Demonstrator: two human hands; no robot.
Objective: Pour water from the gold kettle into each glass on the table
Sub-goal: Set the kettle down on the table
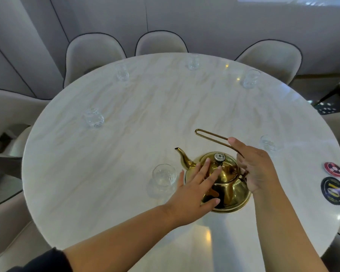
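The gold kettle (229,185) stands on the round marble table (126,154), spout pointing left, its wire handle raised. My left hand (196,185) rests with straight fingers on the kettle's lid and left side. My right hand (253,165) holds the wire handle near its base, thumb stretched along the wire. The nearest glass (164,175) stands just left of the kettle, below the spout. Several more clear glasses ring the table: at the left (93,117), far left (122,72), far middle (193,61), far right (250,79) and right (269,143).
Two round dark coasters (334,179) lie near the table's right edge. Beige upholstered chairs (161,43) surround the table at the far side and left.
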